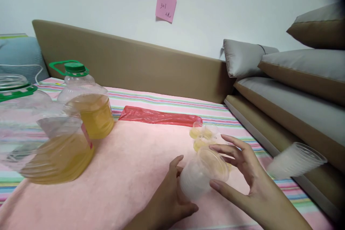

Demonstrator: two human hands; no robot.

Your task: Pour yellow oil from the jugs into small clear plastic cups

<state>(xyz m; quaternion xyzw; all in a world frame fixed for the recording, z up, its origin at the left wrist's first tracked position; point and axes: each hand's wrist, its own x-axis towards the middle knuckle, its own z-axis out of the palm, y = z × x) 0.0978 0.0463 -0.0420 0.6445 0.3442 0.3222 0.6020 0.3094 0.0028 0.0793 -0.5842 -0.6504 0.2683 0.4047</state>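
Note:
My left hand (172,197) is wrapped round the lower part of a tilted stack of clear plastic cups (192,181), its mouth facing up and right. At that mouth, my right hand (248,176) has its thumb and fingertips on opposite sides of the rim of the end cup (215,163). Just beyond the hands, several small cups holding yellow liquid (201,145) stand close together on the pink cloth (134,172); the hands and stack partly hide them.
On the left stand a large open jug of amber liquid (61,158) and a similar jug with a green cap (97,115). A red plastic bag (161,115) lies behind. Another cup stack (298,161) lies tilted at right, beside piled grey-brown cushions (304,104).

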